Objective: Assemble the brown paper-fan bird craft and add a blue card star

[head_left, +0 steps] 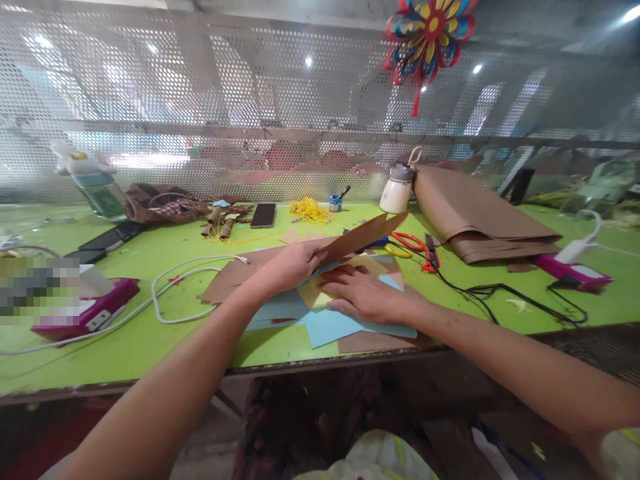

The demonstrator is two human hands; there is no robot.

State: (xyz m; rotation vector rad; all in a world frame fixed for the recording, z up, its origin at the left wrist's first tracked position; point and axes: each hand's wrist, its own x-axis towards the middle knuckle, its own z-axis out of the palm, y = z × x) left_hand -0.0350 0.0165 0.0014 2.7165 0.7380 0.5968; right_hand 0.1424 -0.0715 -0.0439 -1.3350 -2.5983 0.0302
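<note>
My left hand (300, 265) is closed on the near end of a brown paper sheet (357, 239), which it holds tilted up above the table. My right hand (363, 293) lies flat with fingers stretched out on a pale yellow paper piece (310, 293). Beneath it spread light blue paper sheets (333, 328). More brown paper (235, 277) lies flat under and beyond my left wrist. Just behind the raised sheet are orange-handled scissors (409, 240) and a blue-handled tool (375, 244), partly covered.
A stack of folded brown paper (480, 207) leans at the back right beside a white bottle (395, 190). Purple power strips (95, 313) stand at both sides. A white cable (165, 320) and black cords (475, 290) cross the green table (200, 353). A phone (263, 215) lies behind.
</note>
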